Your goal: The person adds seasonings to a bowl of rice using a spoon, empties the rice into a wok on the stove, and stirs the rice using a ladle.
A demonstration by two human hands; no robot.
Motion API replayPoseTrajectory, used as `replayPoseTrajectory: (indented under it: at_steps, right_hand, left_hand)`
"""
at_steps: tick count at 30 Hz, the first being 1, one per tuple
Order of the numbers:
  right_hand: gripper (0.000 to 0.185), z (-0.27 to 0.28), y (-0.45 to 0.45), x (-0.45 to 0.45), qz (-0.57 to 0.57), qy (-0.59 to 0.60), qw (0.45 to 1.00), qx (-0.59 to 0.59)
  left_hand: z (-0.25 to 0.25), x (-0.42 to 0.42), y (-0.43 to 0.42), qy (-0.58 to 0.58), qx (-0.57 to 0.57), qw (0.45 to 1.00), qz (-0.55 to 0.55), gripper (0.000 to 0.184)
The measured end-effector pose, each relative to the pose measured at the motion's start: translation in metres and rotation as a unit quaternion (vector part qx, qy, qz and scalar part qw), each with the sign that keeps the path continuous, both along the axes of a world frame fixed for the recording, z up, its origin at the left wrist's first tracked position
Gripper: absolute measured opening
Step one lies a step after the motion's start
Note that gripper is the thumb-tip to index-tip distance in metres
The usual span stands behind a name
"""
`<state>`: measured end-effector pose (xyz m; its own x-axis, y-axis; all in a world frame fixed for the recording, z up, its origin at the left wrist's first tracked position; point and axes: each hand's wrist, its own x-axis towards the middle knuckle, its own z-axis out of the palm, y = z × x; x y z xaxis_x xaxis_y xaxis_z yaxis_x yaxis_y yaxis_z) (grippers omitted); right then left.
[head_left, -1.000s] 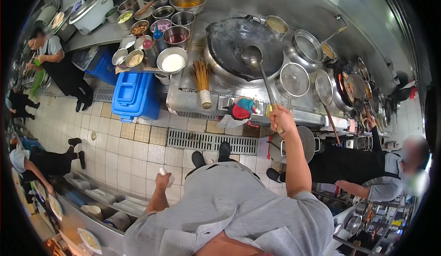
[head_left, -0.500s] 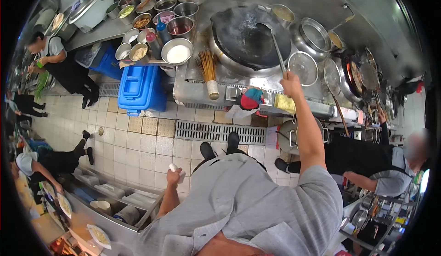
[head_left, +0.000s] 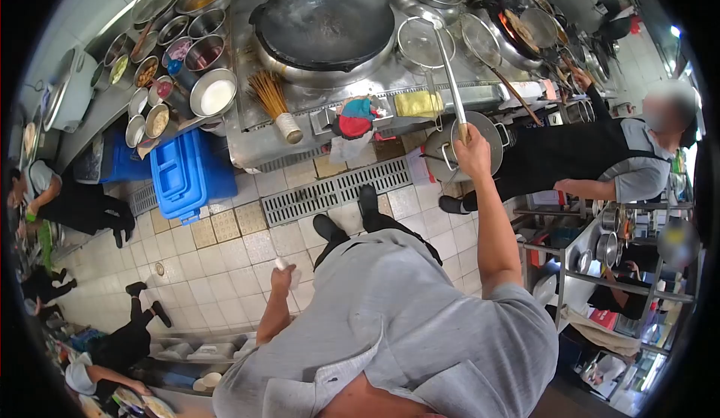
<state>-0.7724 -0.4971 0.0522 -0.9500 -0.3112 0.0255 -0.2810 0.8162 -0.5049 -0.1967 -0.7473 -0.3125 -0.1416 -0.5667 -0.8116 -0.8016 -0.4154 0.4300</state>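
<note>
Ladle (head_left: 451, 79), long and silvery, tan at the grip (head_left: 463, 131).

Black round metal wok (head_left: 322, 24) on grey steel stove (head_left: 250, 139), ahead of me. Left of wok: round steel bowl (head_left: 195, 97). Before wok, left side: brown bundled-stick brush (head_left: 274, 106). Right of wok: round wire-mesh strainer (head_left: 415, 45); nearer me, my right hand (head_left: 472, 151) holding long steel ladle (head_left: 452, 80). Left of wok, on floor: blue boxy plastic bin (head_left: 175, 174).

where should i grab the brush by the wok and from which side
Probably best by the pale wrapped handle of the brush, from the near side: that narrow end points toward the person, while the bristles spread out toward the wok.
</note>
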Motion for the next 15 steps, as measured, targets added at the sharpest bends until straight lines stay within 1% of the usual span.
replayPoseTrajectory:
  at_steps: [3, 5, 8, 9, 11, 14, 15]
  right_hand:
    - [0.044, -0.021, 0.013, -0.006, -0.011, 0.017, 1.000, 0.002]
    - [0.043, -0.033, 0.019, -0.011, -0.019, 0.004, 1.000, 0.012]
    - [0.040, -0.050, 0.026, -0.023, -0.016, -0.016, 1.000, 0.015]
    - [0.039, -0.054, 0.029, -0.026, -0.012, -0.022, 1.000, 0.012]
    - [0.036, -0.061, 0.034, -0.031, -0.013, -0.039, 0.999, -0.022]
    - [0.034, -0.057, 0.044, -0.017, -0.037, -0.054, 0.996, -0.067]
    - [0.034, -0.068, 0.054, -0.012, -0.036, -0.027, 0.993, -0.105]
  left_hand:
    - [0.053, -0.048, -0.012, 0.070, -0.008, 0.997, 0.044, 0.057]
    - [0.071, -0.072, -0.011, 0.102, 0.008, 0.991, 0.091, 0.052]
    - [0.092, -0.097, -0.001, 0.183, 0.036, 0.975, 0.121, 0.051]
    - [0.100, -0.105, 0.005, 0.190, 0.043, 0.971, 0.136, 0.051]
    - [0.122, -0.129, 0.016, 0.207, 0.043, 0.962, 0.172, 0.051]
    - [0.115, -0.142, 0.025, 0.288, 0.022, 0.926, 0.242, 0.046]
    - [0.129, -0.153, 0.029, 0.286, 0.023, 0.919, 0.269, 0.043]
